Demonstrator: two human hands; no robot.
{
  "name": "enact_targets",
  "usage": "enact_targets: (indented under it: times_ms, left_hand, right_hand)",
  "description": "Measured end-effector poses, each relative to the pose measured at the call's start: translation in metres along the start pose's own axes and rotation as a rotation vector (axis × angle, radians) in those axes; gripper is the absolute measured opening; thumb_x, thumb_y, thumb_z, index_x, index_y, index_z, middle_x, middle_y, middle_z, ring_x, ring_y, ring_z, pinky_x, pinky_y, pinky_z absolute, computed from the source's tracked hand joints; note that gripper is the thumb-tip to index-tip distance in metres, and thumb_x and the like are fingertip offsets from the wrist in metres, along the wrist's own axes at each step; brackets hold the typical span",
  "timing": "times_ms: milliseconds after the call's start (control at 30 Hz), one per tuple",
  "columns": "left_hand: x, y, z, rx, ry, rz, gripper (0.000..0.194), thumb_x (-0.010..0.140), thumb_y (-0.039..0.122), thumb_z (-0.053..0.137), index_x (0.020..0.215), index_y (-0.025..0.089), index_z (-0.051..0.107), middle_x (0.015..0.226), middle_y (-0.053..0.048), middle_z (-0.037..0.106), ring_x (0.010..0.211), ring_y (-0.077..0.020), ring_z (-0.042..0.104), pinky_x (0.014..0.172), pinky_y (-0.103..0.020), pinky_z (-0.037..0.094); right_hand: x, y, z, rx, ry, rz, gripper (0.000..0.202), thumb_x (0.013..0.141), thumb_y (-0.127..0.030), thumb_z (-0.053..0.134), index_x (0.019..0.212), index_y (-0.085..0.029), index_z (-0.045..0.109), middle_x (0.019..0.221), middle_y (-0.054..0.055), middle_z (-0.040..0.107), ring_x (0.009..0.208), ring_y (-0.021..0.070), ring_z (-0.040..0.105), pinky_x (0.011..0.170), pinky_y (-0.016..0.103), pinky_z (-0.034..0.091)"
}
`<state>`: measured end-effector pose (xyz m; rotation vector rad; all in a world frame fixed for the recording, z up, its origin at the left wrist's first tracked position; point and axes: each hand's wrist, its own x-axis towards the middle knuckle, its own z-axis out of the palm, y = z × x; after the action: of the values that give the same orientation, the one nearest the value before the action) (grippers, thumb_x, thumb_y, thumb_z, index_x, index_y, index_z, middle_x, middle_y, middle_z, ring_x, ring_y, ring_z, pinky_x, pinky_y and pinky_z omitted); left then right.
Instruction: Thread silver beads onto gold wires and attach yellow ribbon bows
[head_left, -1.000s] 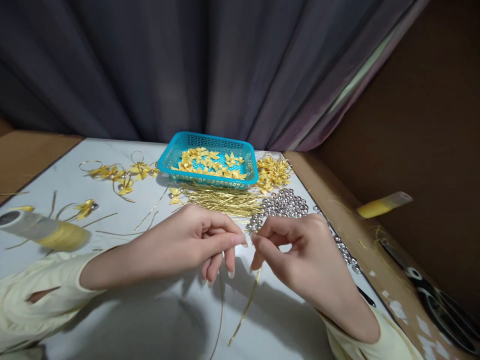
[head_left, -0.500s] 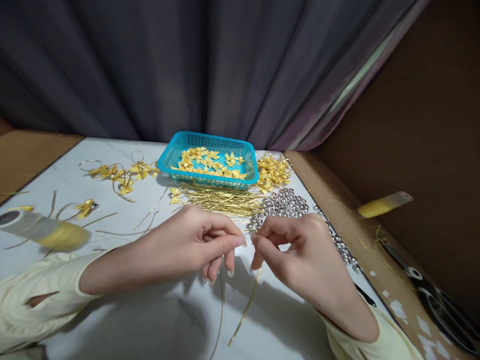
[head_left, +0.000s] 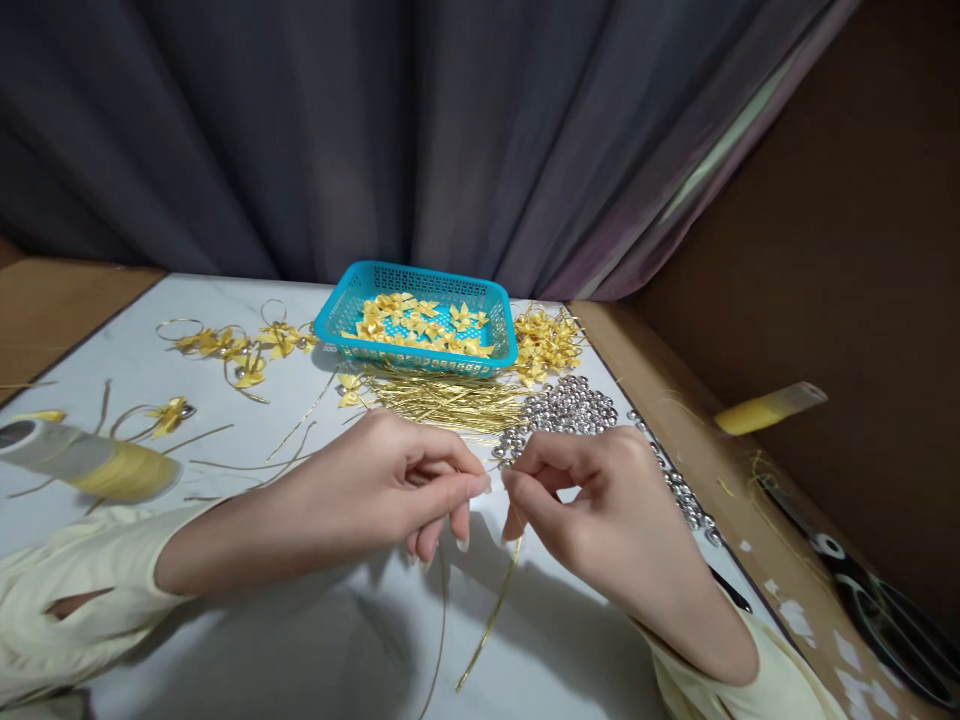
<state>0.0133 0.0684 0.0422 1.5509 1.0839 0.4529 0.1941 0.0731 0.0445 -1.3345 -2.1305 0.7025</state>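
My left hand [head_left: 409,485] and my right hand [head_left: 581,500] are close together over the middle of the table, thumb and forefinger of each pinched. A gold cord [head_left: 491,620] hangs down from my right fingers, its lower end loose. Between the two pinches a short, thin stretch of it just shows; the fingertips cover the rest. Below my left fingers runs a thin darker line [head_left: 442,630], either cord or its shadow. Just beyond my hands lie a bundle of gold cords [head_left: 450,400] and a pile of shiny silver beads [head_left: 574,405].
A blue basket [head_left: 416,361] of yellow ribbon bows stands at the back, more bows [head_left: 547,340] heaped beside it. Finished-looking bows on cord loops [head_left: 251,345] lie left. A yellow thread spool [head_left: 127,468] is by my left forearm. Scissors [head_left: 862,590] and another spool [head_left: 769,408] lie right.
Almost nothing differs. Both hands keep the same pinch, my left fingertips shifting only very slightly; the hanging gold cord stays in place.
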Motion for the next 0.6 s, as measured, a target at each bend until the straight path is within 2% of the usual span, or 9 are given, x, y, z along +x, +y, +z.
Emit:
enact_targets:
  times_ms: [300, 600]
  left_hand:
    - [0.0014, 0.0032, 0.0003, -0.027, 0.027, 0.0, 0.022, 0.084, 0.028, 0.052, 0.07, 0.017, 0.064, 0.057, 0.004, 0.064, 0.045, -0.006, 0.056, 0.047, -0.013, 0.045]
    - [0.0006, 0.0031, 0.0008, -0.032, 0.03, 0.013, 0.02, 0.083, 0.025, 0.053, 0.069, 0.017, 0.065, 0.057, 0.005, 0.064, 0.044, -0.0057, 0.056, 0.045, -0.012, 0.043]
  right_hand:
    - [-0.0013, -0.0028, -0.0024, -0.002, -0.028, 0.022, 0.026, 0.066, -0.013, 0.046, 0.043, -0.016, 0.057, 0.038, -0.002, 0.054, 0.033, 0.0059, 0.04, 0.038, 0.02, 0.028]
    - [-0.0011, 0.0014, -0.0004, 0.001, 0.0, 0.018, 0.026, 0.066, -0.014, 0.047, 0.042, -0.016, 0.055, 0.037, -0.002, 0.053, 0.034, 0.0063, 0.04, 0.037, 0.02, 0.027]
